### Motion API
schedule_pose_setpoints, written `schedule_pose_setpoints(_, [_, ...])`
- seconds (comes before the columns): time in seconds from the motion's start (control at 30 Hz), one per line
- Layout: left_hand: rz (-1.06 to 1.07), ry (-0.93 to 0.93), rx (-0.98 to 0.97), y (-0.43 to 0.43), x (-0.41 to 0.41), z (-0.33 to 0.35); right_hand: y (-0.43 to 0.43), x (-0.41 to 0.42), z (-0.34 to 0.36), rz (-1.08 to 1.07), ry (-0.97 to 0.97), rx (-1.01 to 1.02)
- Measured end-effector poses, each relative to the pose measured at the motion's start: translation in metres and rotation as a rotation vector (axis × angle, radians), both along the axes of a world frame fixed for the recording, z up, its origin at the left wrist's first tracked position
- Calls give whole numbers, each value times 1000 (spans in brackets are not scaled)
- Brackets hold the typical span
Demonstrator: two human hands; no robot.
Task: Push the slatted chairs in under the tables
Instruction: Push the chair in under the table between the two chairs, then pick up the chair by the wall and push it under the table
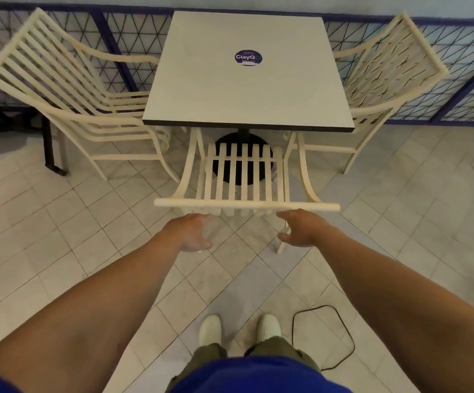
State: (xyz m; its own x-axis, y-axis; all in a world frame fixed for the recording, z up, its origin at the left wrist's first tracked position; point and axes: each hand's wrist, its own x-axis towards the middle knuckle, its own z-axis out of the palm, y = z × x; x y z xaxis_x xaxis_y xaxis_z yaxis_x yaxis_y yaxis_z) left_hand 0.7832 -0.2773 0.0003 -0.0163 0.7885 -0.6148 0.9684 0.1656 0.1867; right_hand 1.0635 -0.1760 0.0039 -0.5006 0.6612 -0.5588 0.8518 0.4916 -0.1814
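A cream slatted chair (pixel 245 206) stands in front of me, its seat partly under the square white table (pixel 202 89) and its back toward me. My left hand (pixel 192 232) and my right hand (pixel 301 228) reach to the chair's top rail. Their fingertips touch or nearly touch the rail's near side, with fingers spread and thumbs hanging below, not wrapped around it. A second slatted chair (pixel 68 89) sits at the table's left side and a third (pixel 386 69) at its right, both with their seats only partly under the tabletop.
A blue mesh railing (pixel 442 80) runs behind the table. The black round table base (pixel 244 165) shows through the near chair's slats. A black cable (pixel 323 336) loops on the tiled floor by my right foot. Dark table legs (pixel 51 148) stand at the left.
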Motion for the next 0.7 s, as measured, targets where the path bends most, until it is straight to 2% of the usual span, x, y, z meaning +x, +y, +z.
schedule_pose_setpoints(0.27, [199,-206,-117,-50,18,-6,-37,-14,-5,96,13,-91])
schedule_pose_setpoints(0.43, [363,-268,-161,-85,24,-11,-41,-29,-17,194,-37,-173])
schedule_pose_setpoints(0.7, [679,-318,-97,-169,-3,-6,-72,-116,-4,447,-21,-252])
